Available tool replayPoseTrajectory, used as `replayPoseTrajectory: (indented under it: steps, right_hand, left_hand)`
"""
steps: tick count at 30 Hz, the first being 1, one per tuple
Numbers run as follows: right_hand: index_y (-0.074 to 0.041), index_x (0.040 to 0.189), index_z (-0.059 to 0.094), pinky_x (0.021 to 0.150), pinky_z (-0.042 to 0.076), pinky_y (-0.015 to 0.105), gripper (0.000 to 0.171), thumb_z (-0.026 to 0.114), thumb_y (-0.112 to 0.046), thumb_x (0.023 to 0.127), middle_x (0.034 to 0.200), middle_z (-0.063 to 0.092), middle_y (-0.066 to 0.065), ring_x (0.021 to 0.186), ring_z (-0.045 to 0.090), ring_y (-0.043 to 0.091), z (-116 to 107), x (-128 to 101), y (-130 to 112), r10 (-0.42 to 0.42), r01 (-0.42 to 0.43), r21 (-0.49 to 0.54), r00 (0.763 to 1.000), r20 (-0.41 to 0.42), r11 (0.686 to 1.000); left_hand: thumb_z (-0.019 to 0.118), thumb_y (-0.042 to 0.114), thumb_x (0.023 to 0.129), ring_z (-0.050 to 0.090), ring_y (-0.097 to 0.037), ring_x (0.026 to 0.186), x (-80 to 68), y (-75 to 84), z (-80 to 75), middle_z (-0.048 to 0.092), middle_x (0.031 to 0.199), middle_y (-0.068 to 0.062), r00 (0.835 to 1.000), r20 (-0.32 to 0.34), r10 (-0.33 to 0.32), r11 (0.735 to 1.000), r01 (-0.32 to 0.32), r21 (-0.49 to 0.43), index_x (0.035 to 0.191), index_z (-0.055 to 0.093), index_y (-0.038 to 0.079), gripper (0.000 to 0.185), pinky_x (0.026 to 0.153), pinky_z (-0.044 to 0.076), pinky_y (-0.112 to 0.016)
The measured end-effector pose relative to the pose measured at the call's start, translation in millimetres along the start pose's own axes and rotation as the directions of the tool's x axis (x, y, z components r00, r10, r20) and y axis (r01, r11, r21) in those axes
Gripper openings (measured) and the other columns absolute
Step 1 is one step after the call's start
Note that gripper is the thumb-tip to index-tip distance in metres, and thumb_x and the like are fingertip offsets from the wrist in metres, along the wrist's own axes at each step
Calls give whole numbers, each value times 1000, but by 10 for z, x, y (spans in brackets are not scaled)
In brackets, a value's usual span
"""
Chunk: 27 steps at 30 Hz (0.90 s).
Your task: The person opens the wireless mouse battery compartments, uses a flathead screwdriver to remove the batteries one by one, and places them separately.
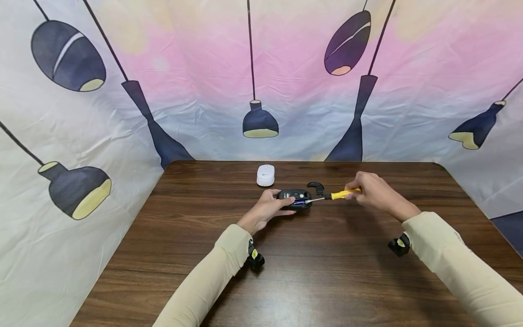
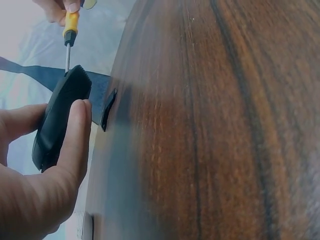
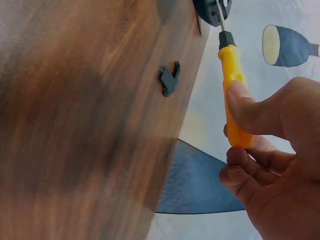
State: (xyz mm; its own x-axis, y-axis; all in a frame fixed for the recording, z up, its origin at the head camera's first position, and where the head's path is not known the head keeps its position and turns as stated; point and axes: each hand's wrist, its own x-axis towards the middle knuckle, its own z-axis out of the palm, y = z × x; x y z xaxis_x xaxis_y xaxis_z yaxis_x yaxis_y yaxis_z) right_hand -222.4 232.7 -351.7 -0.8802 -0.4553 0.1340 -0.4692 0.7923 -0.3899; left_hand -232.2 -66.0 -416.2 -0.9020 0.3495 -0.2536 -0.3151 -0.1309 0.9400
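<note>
The left hand (image 1: 262, 210) grips the mouse (image 1: 292, 194); the right hand (image 1: 372, 190) grasps the screwdriver (image 1: 343, 194), tip by the battery (image 1: 300, 202). The cover (image 1: 318, 186) is off, lying between the hands; the battery seems still in.

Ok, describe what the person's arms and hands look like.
Plain cream sleeves reach the wrists. At each cuff sits a small black wrist camera with a yellow-green patch. The left hand and right hand are bare, without gloves.
</note>
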Motion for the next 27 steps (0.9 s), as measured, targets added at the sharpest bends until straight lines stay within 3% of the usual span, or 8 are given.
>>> replayPoseTrajectory:
  steps: [11,27]
  right_hand:
    - [4,103,79,54,37,24,18,78,-6,88,76,59,2,65,43,17,189,-81,187,41,-37,142,999,-28,989]
    - [9,110,75,53,40,23,23,75,-5,91,86,66,8,67,46,17,371,-147,286,100,-96,308,995,3,946]
  left_hand:
    - [62,0,100,58,-38,125,-16,13,-2,48,140,-32,1000,14,-13,1000,13,-13,145,37,-13,53,93,60,-40]
    - [62,1,100,54,-37,130,-37,29,-2,46,143,-31,999,27,-28,999,28,-20,147,34,-12,56,95,59,-42]
